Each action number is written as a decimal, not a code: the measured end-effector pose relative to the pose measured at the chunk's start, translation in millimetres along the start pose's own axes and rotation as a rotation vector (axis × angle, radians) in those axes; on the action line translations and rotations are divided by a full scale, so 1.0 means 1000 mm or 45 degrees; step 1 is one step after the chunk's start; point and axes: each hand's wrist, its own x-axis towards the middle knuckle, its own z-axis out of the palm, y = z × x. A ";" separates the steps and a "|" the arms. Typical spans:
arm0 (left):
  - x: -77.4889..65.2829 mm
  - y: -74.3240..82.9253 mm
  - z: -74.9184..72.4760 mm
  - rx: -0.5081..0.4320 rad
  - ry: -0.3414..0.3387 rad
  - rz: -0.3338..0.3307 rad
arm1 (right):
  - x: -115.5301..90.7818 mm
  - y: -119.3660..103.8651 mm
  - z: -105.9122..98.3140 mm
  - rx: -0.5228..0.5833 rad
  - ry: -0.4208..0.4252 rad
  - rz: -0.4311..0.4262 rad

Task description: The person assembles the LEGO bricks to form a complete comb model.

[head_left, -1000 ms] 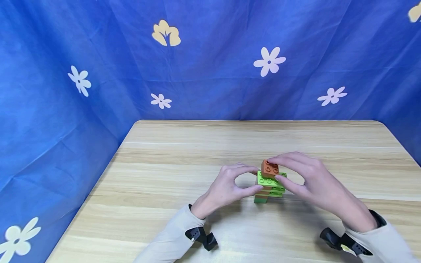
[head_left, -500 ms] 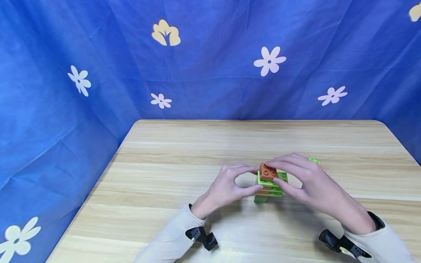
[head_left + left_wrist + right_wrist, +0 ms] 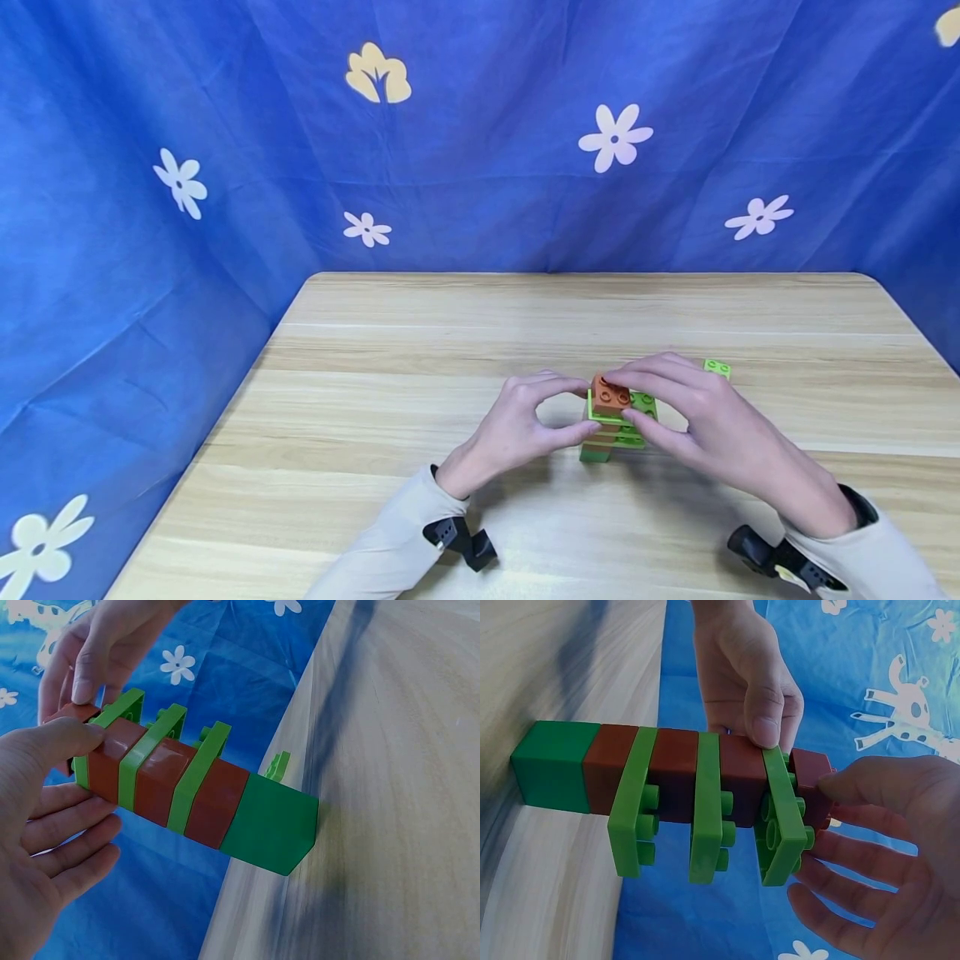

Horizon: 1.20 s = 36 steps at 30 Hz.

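Note:
A tower of building blocks stands upright, its dark green block [image 3: 553, 766] at the bottom. Above it, brown blocks [image 3: 166, 771] alternate with light green plates [image 3: 705, 825] that jut out to one side. My left hand [image 3: 513, 421] pinches the tower near its top, thumb on the near side and fingers behind. Between thumb and fingertips, my right hand [image 3: 701, 408] holds a brown block [image 3: 611, 398] over the uppermost plate. In the right wrist view this block [image 3: 808, 769] sits slightly tilted, with some of the plate's studs showing beside it.
Beyond my right hand, a small light green studded piece [image 3: 717, 367] lies on the wooden table [image 3: 420, 333]. A blue curtain [image 3: 480, 133] with white flowers hangs behind the table's far edge and along its left side.
My right hand has brought the brown block slightly left and down onto the top plate. The light green piece behind that hand has come into view. My left hand stays put.

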 end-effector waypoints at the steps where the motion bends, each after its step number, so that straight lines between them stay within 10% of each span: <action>1: 0.000 0.000 0.000 -0.001 0.001 0.001 | 0.000 0.000 0.000 0.001 0.000 -0.004; 36: -0.002 -0.001 0.002 -0.006 0.008 0.016 | 0.001 -0.005 0.017 -0.064 0.093 -0.084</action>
